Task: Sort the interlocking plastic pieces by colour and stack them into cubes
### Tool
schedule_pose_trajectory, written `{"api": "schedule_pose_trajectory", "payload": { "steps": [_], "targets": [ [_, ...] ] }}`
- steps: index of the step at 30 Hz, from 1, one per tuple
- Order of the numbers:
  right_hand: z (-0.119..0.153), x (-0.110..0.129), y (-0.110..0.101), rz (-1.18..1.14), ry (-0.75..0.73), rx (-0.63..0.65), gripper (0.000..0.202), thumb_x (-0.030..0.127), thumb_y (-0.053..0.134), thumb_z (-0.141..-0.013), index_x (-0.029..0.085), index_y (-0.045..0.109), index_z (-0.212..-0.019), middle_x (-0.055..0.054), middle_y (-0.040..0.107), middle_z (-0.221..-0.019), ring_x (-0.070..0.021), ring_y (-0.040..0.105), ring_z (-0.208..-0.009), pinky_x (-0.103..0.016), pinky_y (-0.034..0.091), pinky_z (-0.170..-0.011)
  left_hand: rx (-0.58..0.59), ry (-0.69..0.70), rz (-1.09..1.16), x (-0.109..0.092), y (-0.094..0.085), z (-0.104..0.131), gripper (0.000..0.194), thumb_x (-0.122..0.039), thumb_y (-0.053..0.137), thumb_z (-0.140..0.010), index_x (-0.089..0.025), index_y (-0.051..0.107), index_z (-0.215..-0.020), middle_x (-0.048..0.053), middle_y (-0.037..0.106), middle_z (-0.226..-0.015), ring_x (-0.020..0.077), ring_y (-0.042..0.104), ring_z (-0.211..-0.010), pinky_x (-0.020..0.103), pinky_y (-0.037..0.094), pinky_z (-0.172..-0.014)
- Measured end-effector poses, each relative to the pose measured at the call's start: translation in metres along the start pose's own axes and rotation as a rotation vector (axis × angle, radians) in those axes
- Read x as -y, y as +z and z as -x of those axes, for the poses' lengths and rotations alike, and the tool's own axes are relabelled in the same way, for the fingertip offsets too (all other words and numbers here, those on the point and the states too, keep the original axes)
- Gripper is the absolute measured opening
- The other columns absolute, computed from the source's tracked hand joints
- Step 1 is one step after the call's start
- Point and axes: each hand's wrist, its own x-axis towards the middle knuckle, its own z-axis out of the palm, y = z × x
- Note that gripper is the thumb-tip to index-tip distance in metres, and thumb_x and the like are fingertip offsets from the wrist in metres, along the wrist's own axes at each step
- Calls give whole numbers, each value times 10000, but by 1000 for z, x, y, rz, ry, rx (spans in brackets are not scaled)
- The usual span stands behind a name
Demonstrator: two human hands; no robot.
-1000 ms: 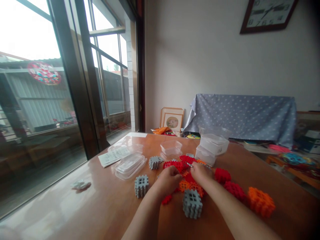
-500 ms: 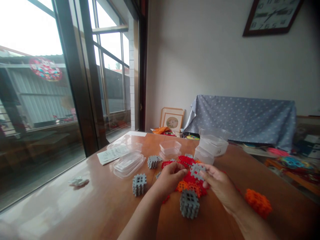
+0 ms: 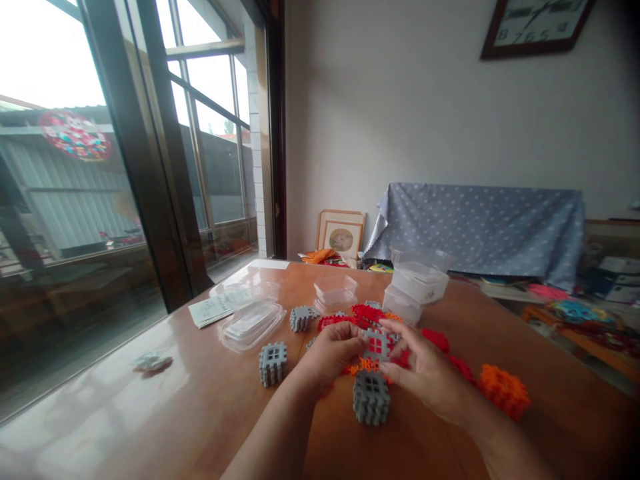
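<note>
My left hand (image 3: 333, 353) pinches the left edge of a light grey interlocking window block (image 3: 376, 345), a flat notched square with a cross-barred opening. Beside that block's right edge is my right hand (image 3: 423, 367), fingers and thumb spread apart; whether a fingertip touches it I cannot tell. Below the hands stands a stack of dark grey window blocks (image 3: 371, 399). Red blocks (image 3: 369, 313) and orange blocks (image 3: 369, 364) lie in a loose pile behind and beneath the hands, partly hidden by them.
Two grey stacks, a near one (image 3: 273, 365) and a far one (image 3: 301, 319), stand left. An orange stack (image 3: 504, 390) sits right of my right forearm. Clear plastic lids (image 3: 254, 325), a folded paper (image 3: 213, 311) and clear tubs (image 3: 420, 283) are farther back on the wooden table (image 3: 200, 413).
The grey window block has passed from my right hand to my left hand. My right fingers have spread off it. The view has shifted slightly.
</note>
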Motion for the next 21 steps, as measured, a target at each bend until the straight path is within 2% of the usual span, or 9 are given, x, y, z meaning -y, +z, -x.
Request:
{"api": "schedule_pose_trajectory", "payload": {
  "steps": [5, 9, 15, 21],
  "targets": [
    [-3, -3, -3, 271, -139, 16, 504, 315, 715, -797, 268, 595, -1285, -72, 604, -1291, -242, 606, -1092, -384, 493, -986, 24, -30, -23, 3, -3, -1, 313, -402, 772, -751, -144, 601, -793, -23, 541, -657, 76, 442, -556, 217, 307, -558],
    [-3, -5, -9, 311, -144, 59, 481, 345, 732, -793, 256, 619, -1252, -71, 620, -1280, -260, 577, -1191, -382, 461, -1040, 62, -43, -74, 4, -6, 0, 397, -520, 743, -779, -148, 606, -806, -20, 539, -667, 81, 443, -563, 223, 312, -560],
    [0, -1, -19, 266, -102, 269, 431, 348, 740, -797, 259, 658, -1210, -60, 634, -1251, -253, 588, -1168, -377, 472, -1031, -87, -21, -122, 5, -12, -4, 509, -656, 664, -797, -152, 596, -795, 25, 605, -720, 95, 464, -581, 235, 306, -553],
    [2, 3, -17, 293, -83, 374, 493, 403, 777, -767, 246, 685, -1225, -78, 634, -1236, -279, 588, -1160, -421, 460, -1051, -122, -30, -112, 6, -15, -5, 506, -649, 700, -760, -155, 590, -770, 20, 610, -696, 85, 442, -553, 235, 283, -537]
  ]
}}
